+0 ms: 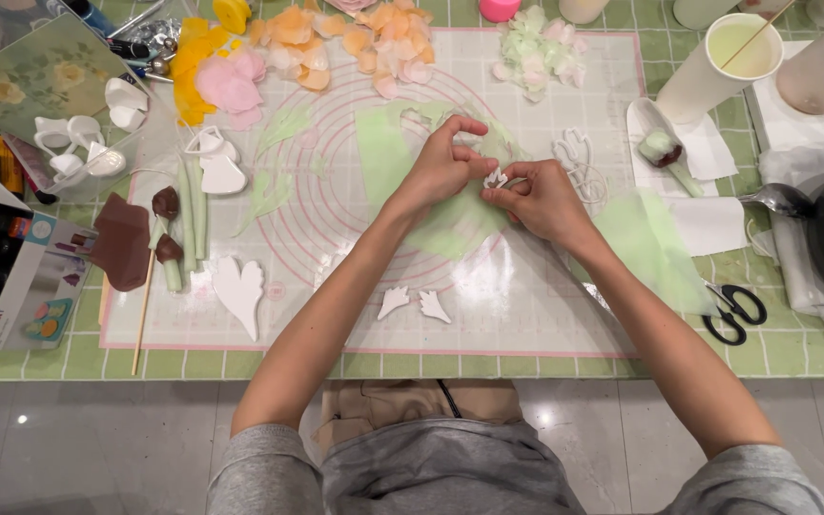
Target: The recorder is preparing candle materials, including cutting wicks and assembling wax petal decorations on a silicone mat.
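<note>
Head view, looking down on a green-checked table (526, 367) covered by a translucent work mat (526, 315) with pink ring markings. Both hands meet near the mat's centre. Left hand (442, 170): fingers curled, thumb and forefinger pinched narrow on a small white leaf-shaped cutout (496, 177). Right hand (544, 200): fingers bent inward, tips closed on the same cutout from the other side. The cutout sits between the two hands, held just above a thin pale green rolled sheet (383, 153) that lies flat on the mat; whether it touches the sheet cannot be told.

Two further white leaf cutouts (413, 303) lie side by side on the mat, nearer the person and apart from the hands. A larger white leaf shape (240, 291) lies to their left. Green stems with brown tips (172, 250) and a thin wooden stick (144, 310) lie at the mat's left edge. Orange petals (355, 43), pink petals (231, 84) and pale green petals (536, 48) are heaped along the far edge. White plastic cutters (78, 143) stand at far left. A white paper cup (722, 62) with a stick in it stands at far right; black-handled scissors (736, 313) lie near the right forearm.
</note>
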